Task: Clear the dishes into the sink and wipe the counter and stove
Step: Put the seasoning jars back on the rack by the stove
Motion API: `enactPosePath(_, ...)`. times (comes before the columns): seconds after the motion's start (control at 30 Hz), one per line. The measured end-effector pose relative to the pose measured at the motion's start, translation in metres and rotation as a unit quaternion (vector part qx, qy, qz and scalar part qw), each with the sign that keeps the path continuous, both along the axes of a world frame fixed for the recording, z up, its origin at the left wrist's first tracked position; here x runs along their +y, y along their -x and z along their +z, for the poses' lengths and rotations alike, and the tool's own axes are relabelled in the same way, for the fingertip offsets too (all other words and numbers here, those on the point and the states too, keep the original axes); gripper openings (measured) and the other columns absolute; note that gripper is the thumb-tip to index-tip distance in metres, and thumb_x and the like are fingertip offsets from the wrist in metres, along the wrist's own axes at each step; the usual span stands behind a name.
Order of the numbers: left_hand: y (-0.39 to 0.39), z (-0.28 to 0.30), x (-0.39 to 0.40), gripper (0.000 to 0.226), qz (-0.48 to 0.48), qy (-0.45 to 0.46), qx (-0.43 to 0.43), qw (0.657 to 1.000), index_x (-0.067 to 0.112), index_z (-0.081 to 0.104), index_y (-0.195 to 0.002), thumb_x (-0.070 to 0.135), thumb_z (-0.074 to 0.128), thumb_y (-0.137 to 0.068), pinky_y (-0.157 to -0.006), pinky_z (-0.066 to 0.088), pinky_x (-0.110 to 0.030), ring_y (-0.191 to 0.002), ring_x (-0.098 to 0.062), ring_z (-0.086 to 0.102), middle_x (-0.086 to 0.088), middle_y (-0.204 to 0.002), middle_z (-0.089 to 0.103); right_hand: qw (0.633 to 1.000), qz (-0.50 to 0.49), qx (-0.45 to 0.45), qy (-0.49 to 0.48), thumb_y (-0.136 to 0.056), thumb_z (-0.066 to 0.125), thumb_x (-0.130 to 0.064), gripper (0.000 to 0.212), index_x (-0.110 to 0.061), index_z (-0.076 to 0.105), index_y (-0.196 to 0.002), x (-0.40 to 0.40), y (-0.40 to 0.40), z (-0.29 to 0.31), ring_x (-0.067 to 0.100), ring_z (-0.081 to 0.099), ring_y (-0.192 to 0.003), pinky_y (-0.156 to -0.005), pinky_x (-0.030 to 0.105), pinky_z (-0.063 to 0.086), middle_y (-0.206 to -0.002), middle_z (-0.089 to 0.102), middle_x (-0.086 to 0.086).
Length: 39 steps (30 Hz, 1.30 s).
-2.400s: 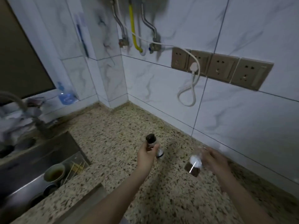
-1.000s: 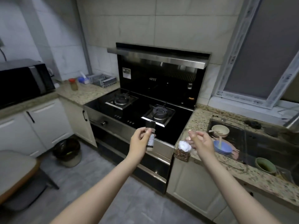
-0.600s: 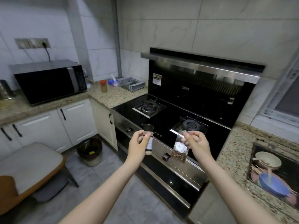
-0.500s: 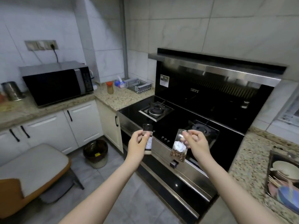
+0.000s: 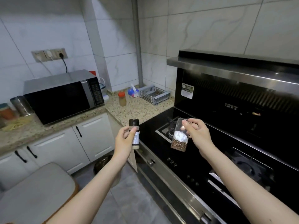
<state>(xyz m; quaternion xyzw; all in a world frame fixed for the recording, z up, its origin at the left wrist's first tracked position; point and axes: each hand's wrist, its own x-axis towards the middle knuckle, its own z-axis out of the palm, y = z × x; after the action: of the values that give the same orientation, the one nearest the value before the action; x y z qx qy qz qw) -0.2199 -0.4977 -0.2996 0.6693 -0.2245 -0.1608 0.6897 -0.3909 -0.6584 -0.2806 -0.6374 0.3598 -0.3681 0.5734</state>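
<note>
My left hand grips a small spice bottle with a black cap and pale powder at the bottom, held upright in front of the stove's left edge. My right hand pinches the rim of a clear glass jar holding brown spice and a white wad; it hangs over the black gas stove, above the left burner. A granite counter stretches left of the stove. The sink is out of view.
On the counter stand an orange-capped jar, a blue tissue pack and a grey wire rack. A microwave and metal canisters sit further left. Below are a bin and a cushioned chair.
My view has swung left from the sink corner, past the sink with bowls, to the stove and microwave counter. Both hands kept hold of the bottle and the jar throughout.
</note>
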Motion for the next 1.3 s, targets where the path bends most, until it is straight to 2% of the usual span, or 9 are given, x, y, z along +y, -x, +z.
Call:
enactPosePath(0.1, -0.027, -0.002, -0.019, 0.011, 0.015, 0.001, 0.005, 1.000, 0.015, 0.054, -0.101, 0.020, 0.057, -0.091, -0.057, 0.044, -0.002, -0.069, 0.006, 0.061, 0.007, -0.084, 0.064, 1.000, 0.006, 0.009, 0.000, -0.085, 0.065, -0.033, 0.043, -0.011, 0.053, -0.121, -0.019, -0.033, -0.003, 0.006, 0.060, -0.076, -0.062, 0.020, 0.044, -0.088, 0.068, -0.003)
enactPosePath(0.17, -0.046, -0.003, -0.029, 0.009, 0.023, 0.007, 0.011, 1.000, 0.015, 0.053, -0.100, 0.018, 0.056, -0.092, -0.058, 0.046, -0.003, -0.072, -0.001, 0.061, 0.006, -0.082, 0.064, 1.000, 0.007, 0.022, 0.000, -0.085, 0.066, -0.032, 0.043, -0.011, 0.054, -0.120, -0.030, -0.055, -0.006, 0.006, 0.060, -0.076, -0.064, 0.021, 0.046, -0.085, 0.067, -0.006)
enactPosePath(0.33, -0.101, -0.012, -0.046, 0.019, 0.017, 0.013, 0.033, 0.999, 0.010, 0.054, -0.107, 0.021, 0.056, -0.092, -0.082, 0.050, -0.031, -0.091, -0.021, 0.064, -0.012, -0.098, 0.068, 0.999, 0.000, 0.034, 0.001, -0.085, 0.066, -0.031, 0.040, -0.010, 0.055, -0.117, -0.050, -0.114, -0.013, 0.007, 0.061, -0.075, -0.069, 0.025, 0.049, -0.077, 0.066, -0.007)
enactPosePath(0.47, -0.166, -0.017, -0.064, 0.023, 0.018, 0.012, 0.027, 0.999, 0.008, 0.054, -0.110, 0.021, 0.056, -0.092, -0.072, 0.049, -0.016, -0.091, -0.018, 0.063, -0.011, -0.100, 0.067, 0.999, 0.007, 0.033, 0.004, -0.084, 0.067, -0.030, 0.037, -0.011, 0.055, -0.114, -0.068, -0.177, -0.016, 0.008, 0.060, -0.073, -0.065, 0.022, 0.046, -0.079, 0.066, -0.002)
enactPosePath(0.7, -0.293, -0.026, -0.107, 0.038, -0.018, -0.009, 0.028, 0.999, 0.006, 0.052, -0.123, 0.025, 0.058, -0.091, -0.098, 0.045, -0.034, -0.110, -0.021, 0.059, -0.010, -0.116, 0.062, 0.999, -0.016, 0.035, 0.004, -0.082, 0.069, -0.031, 0.034, -0.012, 0.057, -0.107, -0.111, -0.293, -0.026, 0.010, 0.056, -0.066, -0.068, 0.023, 0.046, -0.070, 0.057, 0.004)
enactPosePath(0.9, -0.379, -0.026, -0.163, 0.014, -0.081, 0.001, 0.045, 0.996, 0.009, 0.052, -0.105, 0.013, 0.056, -0.092, -0.057, 0.046, -0.008, -0.077, -0.011, 0.059, -0.001, -0.087, 0.063, 0.997, -0.042, 0.059, 0.039, -0.079, 0.072, -0.030, 0.038, -0.014, 0.057, -0.109, -0.152, -0.361, -0.031, 0.023, 0.056, -0.072, -0.076, 0.036, 0.050, -0.078, 0.054, 0.013)
enactPosePath(1.03, -0.410, -0.027, -0.212, 0.017, -0.115, -0.017, 0.044, 0.992, 0.007, 0.052, -0.107, 0.011, 0.056, -0.091, -0.055, 0.045, -0.005, -0.076, -0.009, 0.058, 0.001, -0.085, 0.062, 0.995, -0.071, 0.063, 0.037, -0.078, 0.072, -0.028, 0.026, -0.023, 0.058, -0.100, -0.178, -0.379, -0.040, 0.021, 0.056, -0.073, -0.077, 0.033, 0.049, -0.077, 0.054, 0.013)
enactPosePath(1.13, -0.419, -0.034, -0.253, 0.018, -0.151, -0.032, 0.052, 0.987, 0.005, 0.052, -0.108, 0.011, 0.056, -0.092, -0.053, 0.044, -0.004, -0.068, -0.001, 0.059, 0.004, -0.083, 0.061, 0.991, -0.105, 0.068, 0.041, -0.078, 0.073, -0.025, 0.032, -0.014, 0.058, -0.104, -0.209, -0.385, -0.047, 0.021, 0.057, -0.077, -0.075, 0.028, 0.047, -0.077, 0.057, 0.013)
enactPosePath(1.3, -0.429, -0.047, -0.319, 0.011, -0.186, -0.063, 0.047, 0.979, 0.006, 0.054, -0.101, 0.013, 0.055, -0.093, -0.048, 0.043, -0.006, -0.068, -0.006, 0.057, -0.004, -0.082, 0.060, 0.986, -0.145, 0.074, 0.040, -0.076, 0.075, -0.029, 0.036, -0.016, 0.058, -0.105, -0.273, -0.395, -0.061, 0.020, 0.060, -0.081, -0.080, 0.032, 0.049, -0.079, 0.061, 0.010)
